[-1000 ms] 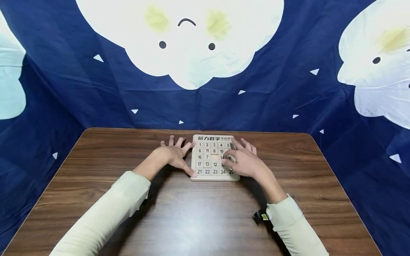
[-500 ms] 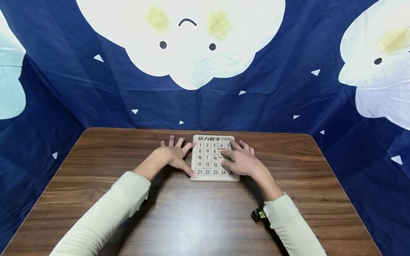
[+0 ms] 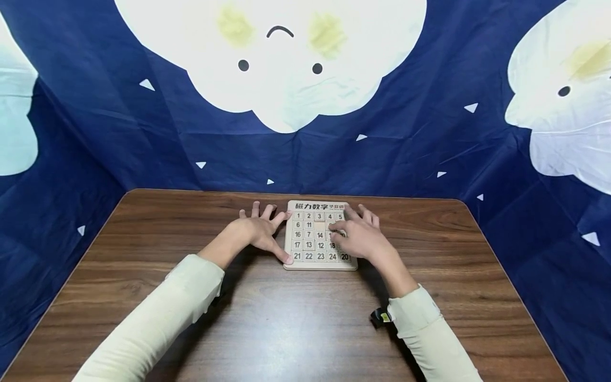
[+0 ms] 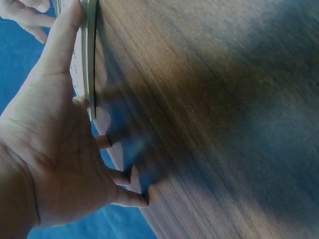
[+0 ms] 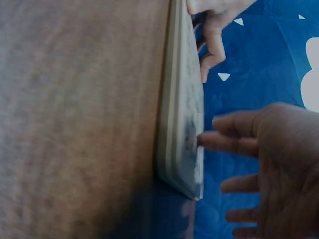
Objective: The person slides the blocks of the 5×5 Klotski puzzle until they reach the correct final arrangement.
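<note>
A pale wooden sliding number puzzle lies flat near the table's far edge, its tiles printed with black numerals. My left hand has its fingers spread, its thumb and a finger touching the puzzle's left edge; the left wrist view shows this hand beside the frame's side. Over the right columns, my right hand touches a tile in the second row with a fingertip and hides several tiles. A bare slot shows below tile 3, above tile 14. In the right wrist view, the extended fingers reach the puzzle's face.
The brown wood-grain table spreads around the puzzle. Behind it hangs a dark blue cloth with white clouds and small triangles. A small black device sits at the right sleeve's cuff.
Tile 14 has slid left into the third column. Tile 8 has left its slot, which is now bare. My right hand has shifted slightly; the left hand stays in place.
</note>
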The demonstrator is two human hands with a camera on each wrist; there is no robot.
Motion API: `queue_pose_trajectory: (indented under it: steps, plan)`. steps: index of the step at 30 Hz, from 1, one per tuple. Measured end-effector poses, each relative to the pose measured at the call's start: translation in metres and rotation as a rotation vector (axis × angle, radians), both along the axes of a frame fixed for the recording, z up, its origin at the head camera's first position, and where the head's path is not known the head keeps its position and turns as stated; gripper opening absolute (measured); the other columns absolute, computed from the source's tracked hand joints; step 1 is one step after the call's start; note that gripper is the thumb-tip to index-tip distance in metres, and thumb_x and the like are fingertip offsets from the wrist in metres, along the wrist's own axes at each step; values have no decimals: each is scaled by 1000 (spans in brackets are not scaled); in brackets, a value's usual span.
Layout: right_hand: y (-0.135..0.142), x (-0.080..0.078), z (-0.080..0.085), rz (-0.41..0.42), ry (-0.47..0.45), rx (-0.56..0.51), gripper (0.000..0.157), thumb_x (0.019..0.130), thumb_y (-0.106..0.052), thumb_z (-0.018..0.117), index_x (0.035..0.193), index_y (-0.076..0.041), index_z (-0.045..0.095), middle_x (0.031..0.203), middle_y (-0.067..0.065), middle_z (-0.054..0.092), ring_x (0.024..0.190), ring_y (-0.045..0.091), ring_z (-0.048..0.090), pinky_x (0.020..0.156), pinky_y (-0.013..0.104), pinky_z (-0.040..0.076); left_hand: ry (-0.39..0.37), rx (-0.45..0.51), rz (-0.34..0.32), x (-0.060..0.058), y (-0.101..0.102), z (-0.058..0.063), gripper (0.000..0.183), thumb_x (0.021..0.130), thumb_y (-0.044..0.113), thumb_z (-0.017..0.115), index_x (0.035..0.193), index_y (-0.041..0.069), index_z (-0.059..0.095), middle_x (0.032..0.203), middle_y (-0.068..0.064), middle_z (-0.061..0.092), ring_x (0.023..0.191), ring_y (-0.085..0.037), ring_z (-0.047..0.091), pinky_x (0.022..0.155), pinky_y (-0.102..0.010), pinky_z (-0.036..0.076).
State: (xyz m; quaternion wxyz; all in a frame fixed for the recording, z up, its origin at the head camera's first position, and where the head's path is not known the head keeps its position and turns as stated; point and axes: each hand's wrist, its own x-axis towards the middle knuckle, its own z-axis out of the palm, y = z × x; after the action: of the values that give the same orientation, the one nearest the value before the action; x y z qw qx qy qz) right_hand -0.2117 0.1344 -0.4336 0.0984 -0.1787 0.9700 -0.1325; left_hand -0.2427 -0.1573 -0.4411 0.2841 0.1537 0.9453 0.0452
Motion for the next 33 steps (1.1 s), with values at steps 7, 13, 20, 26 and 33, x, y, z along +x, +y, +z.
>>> queue_pose_trajectory:
  steps: [7,13,20,26,33]
  plan:
    - [-19,-1,-6,91,46,-10,47,111,-37,60,157,-29,69,186,24,25,171,61,18,135,78,20,1,1,0,0,1,0,147,75,93,82,183,35,2,190,-22,-3,170,-64,-17,131,-89,1]
    - [-21,1,-2,49,30,34,43,112,-34,60,153,-32,73,186,21,28,172,60,16,136,76,18,-2,3,-3,0,2,0,147,74,94,81,183,36,1,190,-22,-4,169,-65,-18,131,-89,1]
    - [-19,8,-2,121,-4,13,43,112,-34,59,152,-32,73,187,21,26,172,59,16,136,77,18,-2,-2,-5,0,2,1,147,74,94,81,183,36,2,190,-22,-4,169,-65,-18,131,-90,1]
    - [-26,3,-4,94,-5,22,48,114,-32,55,160,-34,66,187,22,26,172,60,15,136,77,19,8,-3,-5,-1,1,1,147,74,93,82,183,36,2,191,-22,-3,170,-65,-17,131,-90,1]
    - [-15,6,-1,95,29,-16,38,111,-32,60,142,-26,81,186,20,31,172,59,19,134,77,20,11,6,-7,-1,1,-1,147,74,92,83,183,36,2,190,-22,-2,169,-65,-17,130,-91,1]
